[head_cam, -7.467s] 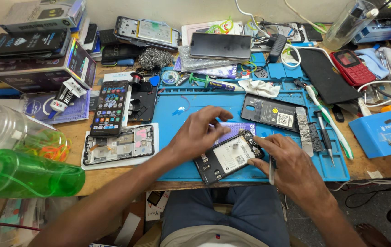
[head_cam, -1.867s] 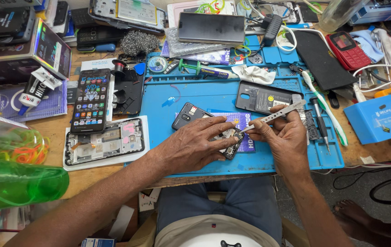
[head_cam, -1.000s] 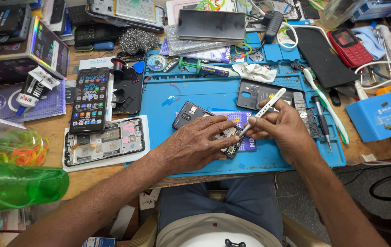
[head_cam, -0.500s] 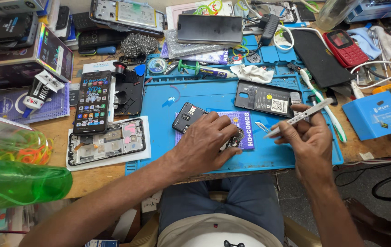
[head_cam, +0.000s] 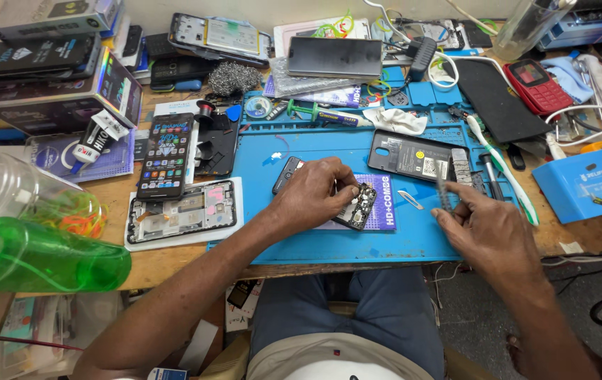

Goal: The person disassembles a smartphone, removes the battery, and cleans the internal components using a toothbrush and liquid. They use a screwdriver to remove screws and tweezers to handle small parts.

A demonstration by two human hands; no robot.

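Note:
My left hand [head_cam: 313,195] presses down on a small dismantled phone [head_cam: 359,205] whose circuit board is exposed. The phone lies on a purple card [head_cam: 379,211] on the blue work mat [head_cam: 329,239]. To the right, my right hand [head_cam: 487,229] hovers over the mat's edge. Its fingers pinch a thin grey metal tool [head_cam: 441,188] that points away from me, about a hand's width from the phone. A small metal blade [head_cam: 410,200] lies loose on the mat between my hands.
A dark phone back cover [head_cam: 409,155] and a white toothbrush [head_cam: 503,169] lie behind my right hand. A blue box [head_cam: 582,186] stands at the right. An open phone frame [head_cam: 181,211], a lit phone [head_cam: 167,155] and a green bottle [head_cam: 47,257] are at the left. Clutter fills the back.
My right hand has drawn the metal tool away from the phone, to the right and towards me. My left hand has stayed on the phone.

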